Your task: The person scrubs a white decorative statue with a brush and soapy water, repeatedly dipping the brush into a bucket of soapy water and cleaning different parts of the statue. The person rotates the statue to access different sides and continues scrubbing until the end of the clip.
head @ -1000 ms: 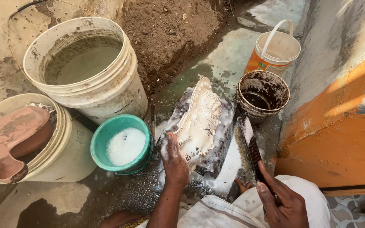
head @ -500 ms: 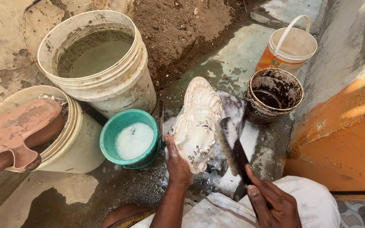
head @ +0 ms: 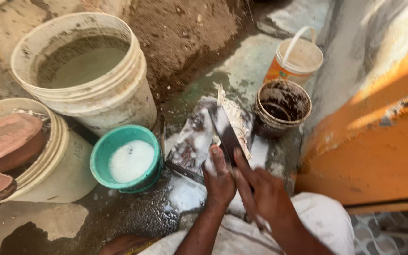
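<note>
since a moment ago the white cast piece (head: pixel 234 118) has tipped from lying face up onto its edge, and my right hand (head: pixel 265 191) has come in beside my left hand (head: pixel 219 179), carrying the blade (head: pixel 225 134) over it. now the piece stands on the wet plastic sheet (head: pixel 192 141), between the teal bowl (head: pixel 127 158) and the dark stained cup (head: pixel 282 107). my left hand presses flat against its near end, fingers together, steadying it. my right hand is wrapped shut around the blade's handle, flat of the tool laid along the piece.

i judge the cast stiff but brittle, thin at the rim and slick with wet slurry, so it wants holding by the thick near end, not the ribbed edge. it looks fairly light.

one labelled package shows: a small tub (head: pixel 294 61) behind the cup, orange wrap, white lid and white bail handle. both big buckets (head: pixel 83 71) at the left are plain cream, unlabelled.
</note>
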